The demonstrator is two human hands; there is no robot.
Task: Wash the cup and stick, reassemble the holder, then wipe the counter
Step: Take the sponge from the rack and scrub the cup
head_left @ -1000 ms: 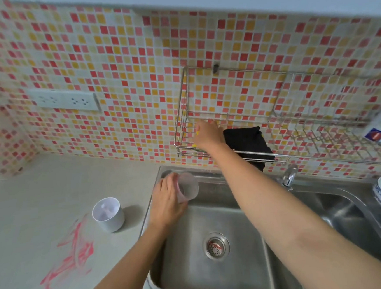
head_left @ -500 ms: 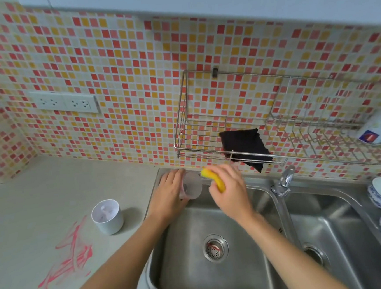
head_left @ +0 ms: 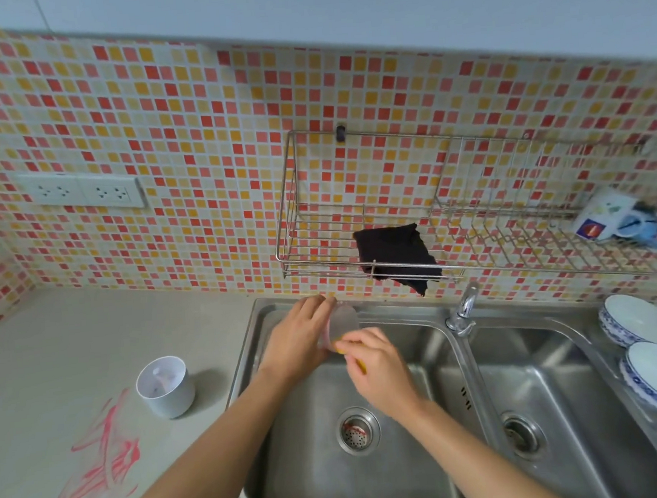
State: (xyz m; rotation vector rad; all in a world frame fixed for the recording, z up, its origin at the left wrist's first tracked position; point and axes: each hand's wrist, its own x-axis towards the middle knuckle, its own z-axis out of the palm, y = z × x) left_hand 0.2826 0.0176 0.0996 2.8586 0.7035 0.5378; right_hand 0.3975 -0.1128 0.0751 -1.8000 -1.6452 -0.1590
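Over the left sink basin [head_left: 320,465] my left hand [head_left: 299,341] holds a small translucent cup [head_left: 342,320] on its side, mouth facing right. My right hand [head_left: 379,366] grips a yellow sponge [head_left: 357,362] and presses it into the cup's mouth; most of the sponge is hidden by my fingers. A white round holder [head_left: 166,386] stands upright on the beige counter [head_left: 71,347] left of the sink. Red scribble marks [head_left: 100,463] stain the counter in front of the holder. I see no stick.
A wire rack [head_left: 357,238] hangs on the tiled wall with a black cloth [head_left: 396,253] draped over its front rail and a mug [head_left: 603,215] at its right end. A faucet [head_left: 463,309] stands between the two basins. Blue-rimmed bowls [head_left: 639,322] sit at the far right.
My right hand took the yellow sponge from the wire rack, brought it down to the sink and pushed it into the cup. My left hand kept the cup over the basin.
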